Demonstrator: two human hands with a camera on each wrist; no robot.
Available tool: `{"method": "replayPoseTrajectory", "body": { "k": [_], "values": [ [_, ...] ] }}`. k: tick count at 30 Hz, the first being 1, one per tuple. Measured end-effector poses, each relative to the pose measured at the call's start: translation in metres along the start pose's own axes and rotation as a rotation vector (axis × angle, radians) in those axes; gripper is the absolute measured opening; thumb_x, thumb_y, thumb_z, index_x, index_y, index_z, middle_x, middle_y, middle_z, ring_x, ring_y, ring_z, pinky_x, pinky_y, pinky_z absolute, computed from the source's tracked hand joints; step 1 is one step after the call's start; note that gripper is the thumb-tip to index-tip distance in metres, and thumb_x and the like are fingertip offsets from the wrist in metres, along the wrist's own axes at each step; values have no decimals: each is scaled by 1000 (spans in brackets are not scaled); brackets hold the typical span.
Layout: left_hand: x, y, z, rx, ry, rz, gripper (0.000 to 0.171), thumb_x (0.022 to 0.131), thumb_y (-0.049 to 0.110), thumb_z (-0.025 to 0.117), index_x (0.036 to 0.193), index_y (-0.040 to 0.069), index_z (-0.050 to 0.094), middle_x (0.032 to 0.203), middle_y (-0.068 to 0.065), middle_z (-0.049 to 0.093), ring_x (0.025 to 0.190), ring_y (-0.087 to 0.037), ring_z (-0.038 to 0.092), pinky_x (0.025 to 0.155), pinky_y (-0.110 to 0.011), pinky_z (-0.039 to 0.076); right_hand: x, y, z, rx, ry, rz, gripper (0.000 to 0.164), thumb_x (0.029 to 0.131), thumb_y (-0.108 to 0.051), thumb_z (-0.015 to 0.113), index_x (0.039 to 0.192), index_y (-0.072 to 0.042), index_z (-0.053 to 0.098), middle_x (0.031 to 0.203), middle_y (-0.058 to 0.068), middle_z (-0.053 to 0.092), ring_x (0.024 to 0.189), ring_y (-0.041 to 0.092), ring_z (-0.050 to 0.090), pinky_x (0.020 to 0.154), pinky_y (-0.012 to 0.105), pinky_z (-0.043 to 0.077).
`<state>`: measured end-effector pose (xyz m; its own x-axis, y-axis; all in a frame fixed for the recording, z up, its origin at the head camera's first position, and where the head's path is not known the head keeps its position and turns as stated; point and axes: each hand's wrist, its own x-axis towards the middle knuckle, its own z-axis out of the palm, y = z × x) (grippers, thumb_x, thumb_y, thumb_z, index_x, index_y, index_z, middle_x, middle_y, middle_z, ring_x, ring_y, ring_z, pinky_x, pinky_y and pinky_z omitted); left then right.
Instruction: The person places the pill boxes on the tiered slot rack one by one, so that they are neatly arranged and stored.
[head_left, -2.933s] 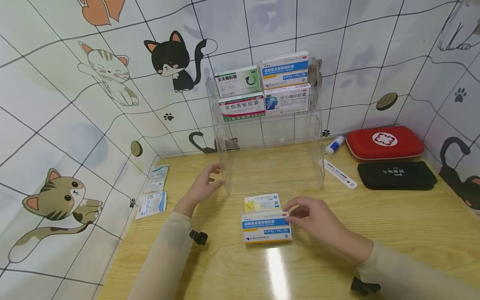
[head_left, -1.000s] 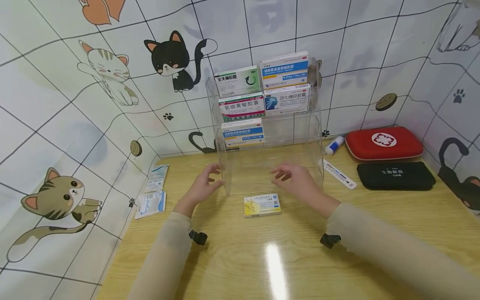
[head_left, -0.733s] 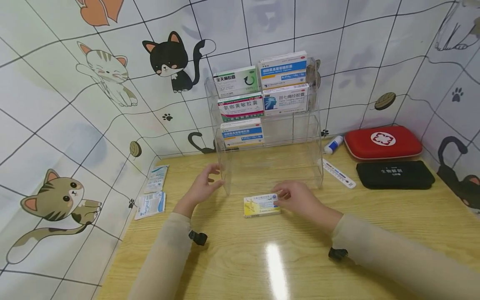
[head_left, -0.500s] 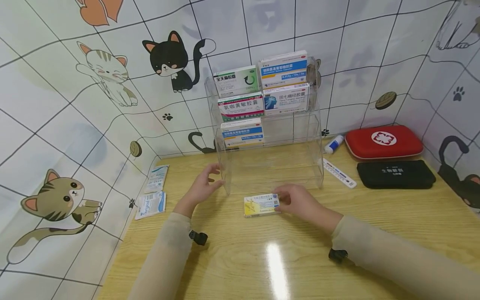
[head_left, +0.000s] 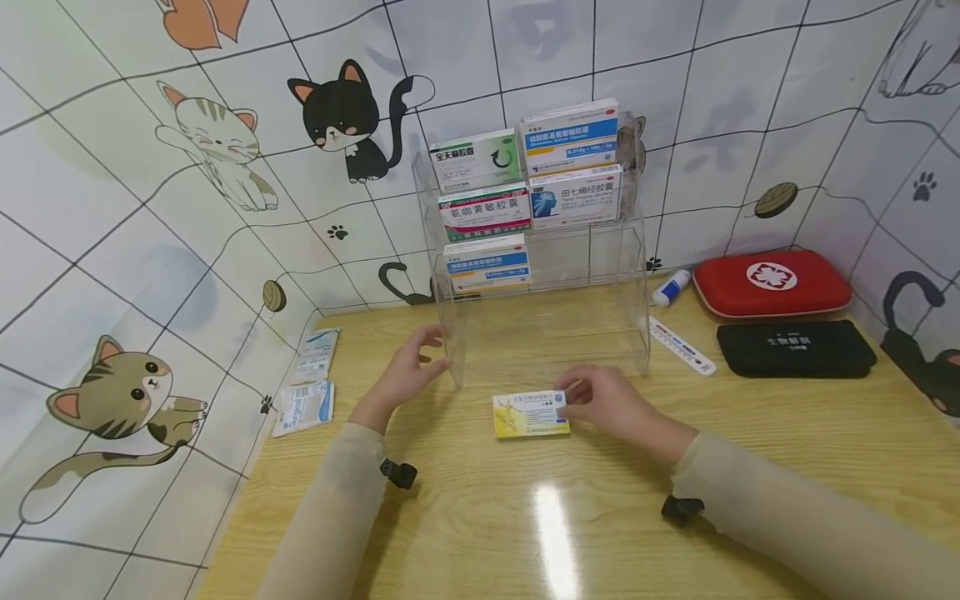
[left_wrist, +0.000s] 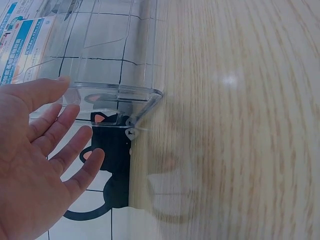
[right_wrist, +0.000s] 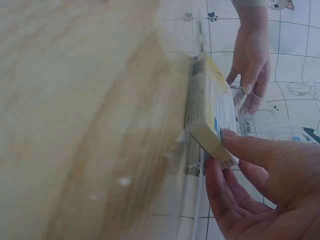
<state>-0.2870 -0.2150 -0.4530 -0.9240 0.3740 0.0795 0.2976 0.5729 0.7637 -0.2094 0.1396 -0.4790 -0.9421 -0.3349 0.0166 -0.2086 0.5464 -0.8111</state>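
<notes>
My right hand (head_left: 607, 404) pinches the right end of a white and yellow medicine box (head_left: 531, 415) between thumb and fingers. In the right wrist view the box (right_wrist: 212, 105) is tilted, its front edge close over the table. My left hand (head_left: 408, 367) rests at the left side panel of a clear acrylic display rack (head_left: 551, 329). The left wrist view shows that hand's (left_wrist: 45, 145) fingers loosely extended, with the thumb tip at the panel's edge. A blue and white medicine box (head_left: 487, 265) stands at the left of the rack's third tier.
The upper tiers hold a green and white box (head_left: 475, 162), a red and green box (head_left: 486, 214) and others. At right lie a red first-aid case (head_left: 772, 283), a black pouch (head_left: 797, 348), a thermometer (head_left: 682, 346) and a small bottle (head_left: 671, 288). White packets (head_left: 303, 408) lie at left.
A blue and white box went from the table onto the rack's third tier. My right hand then came back to the yellow box, took hold of it and tipped it up. The left hand stayed put.
</notes>
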Motion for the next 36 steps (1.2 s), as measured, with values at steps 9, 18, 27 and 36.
{"method": "replayPoseTrajectory", "body": {
  "k": [9, 18, 27, 36],
  "values": [
    [2, 4, 1, -24, 2, 25, 55, 99, 6, 68, 148, -1, 43, 147, -23, 51, 135, -42, 50, 108, -62, 45, -5, -14, -39, -61, 165, -63, 13, 93, -14, 78, 105, -19, 81, 113, 4, 76, 96, 19, 74, 80, 32, 63],
    [1, 0, 1, -11, 7, 15, 53, 100, 8, 68, 147, 4, 45, 147, -19, 52, 135, -41, 50, 107, -58, 48, 4, -48, -99, -122, 487, -266, 13, 89, -14, 83, 102, -17, 82, 111, 0, 76, 88, 3, 72, 78, 10, 55],
    [0, -1, 1, -10, -7, 12, 53, 100, 12, 68, 147, 5, 45, 148, -19, 52, 135, -37, 50, 108, -57, 47, 27, -74, -151, -142, 647, -282, 17, 96, -18, 75, 110, -10, 80, 119, -1, 72, 107, -1, 62, 88, 4, 49],
    [-1, -3, 1, 2, 4, 12, 55, 99, 9, 68, 148, 2, 44, 147, -18, 52, 135, -37, 50, 108, -57, 47, 49, -71, -166, -214, 684, -293, 19, 97, -20, 75, 111, -10, 80, 124, 3, 72, 117, 19, 65, 82, 1, 47]
  ]
}}
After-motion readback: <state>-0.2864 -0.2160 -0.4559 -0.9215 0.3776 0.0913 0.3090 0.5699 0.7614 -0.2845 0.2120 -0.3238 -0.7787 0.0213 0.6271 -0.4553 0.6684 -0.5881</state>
